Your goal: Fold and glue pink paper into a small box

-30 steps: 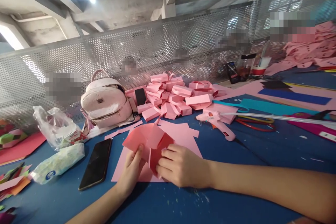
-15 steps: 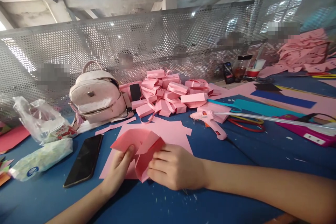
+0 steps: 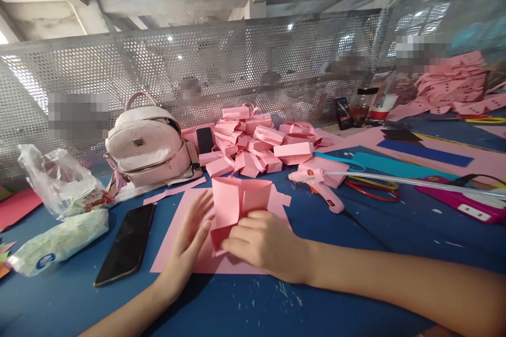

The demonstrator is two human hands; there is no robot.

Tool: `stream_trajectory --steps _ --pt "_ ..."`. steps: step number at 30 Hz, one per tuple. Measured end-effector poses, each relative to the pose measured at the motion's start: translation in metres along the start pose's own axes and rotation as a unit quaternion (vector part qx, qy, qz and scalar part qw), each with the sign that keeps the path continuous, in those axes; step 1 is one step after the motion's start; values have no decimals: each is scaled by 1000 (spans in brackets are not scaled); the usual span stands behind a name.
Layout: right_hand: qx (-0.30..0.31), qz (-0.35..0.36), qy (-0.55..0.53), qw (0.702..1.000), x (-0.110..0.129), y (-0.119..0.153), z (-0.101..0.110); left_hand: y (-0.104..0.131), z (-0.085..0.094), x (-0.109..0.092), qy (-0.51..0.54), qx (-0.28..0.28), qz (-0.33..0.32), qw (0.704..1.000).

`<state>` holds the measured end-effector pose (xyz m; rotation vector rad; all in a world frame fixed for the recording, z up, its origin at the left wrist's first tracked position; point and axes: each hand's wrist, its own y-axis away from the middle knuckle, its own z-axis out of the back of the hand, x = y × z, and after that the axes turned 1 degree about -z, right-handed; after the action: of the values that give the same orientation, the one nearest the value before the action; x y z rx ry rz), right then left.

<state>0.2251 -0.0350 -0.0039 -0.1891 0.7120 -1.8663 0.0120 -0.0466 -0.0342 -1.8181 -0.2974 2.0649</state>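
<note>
A folded pink paper piece (image 3: pixel 237 202) stands upright on a flat pink sheet (image 3: pixel 174 253) on the blue table. My right hand (image 3: pixel 263 245) grips its lower edge from the right. My left hand (image 3: pixel 190 237) lies beside it with fingers spread, its fingertips pressing against the left side of the fold. Behind it sits a heap of finished pink paper boxes (image 3: pixel 253 142).
A black phone (image 3: pixel 126 245) and a tissue pack (image 3: pixel 59 242) lie left of my hands. A pink backpack (image 3: pixel 148 145) and plastic bag (image 3: pixel 59 181) stand behind. A pink glue gun (image 3: pixel 320 184), coloured sheets (image 3: pixel 419 152) and a perforated metal screen (image 3: pixel 237 73) lie right and back.
The pink piece went from a loose, half-open shape to an upright folded form. My left hand let go of its corner and opened flat against its side.
</note>
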Motion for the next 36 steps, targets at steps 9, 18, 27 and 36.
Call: stream_trajectory --steps 9,18,27,36 --pt "77 -136 -173 973 -15 -1 3 -2 7 -18 -369 51 -314 873" --pt "-32 -118 -146 982 -41 36 31 -7 7 -14 -383 59 -306 870" --pt "-26 -154 -197 968 -41 49 34 -12 6 -16 -379 100 -267 880" --pt "-18 -139 -84 987 -29 39 36 -14 -1 -32 -378 119 -239 887"
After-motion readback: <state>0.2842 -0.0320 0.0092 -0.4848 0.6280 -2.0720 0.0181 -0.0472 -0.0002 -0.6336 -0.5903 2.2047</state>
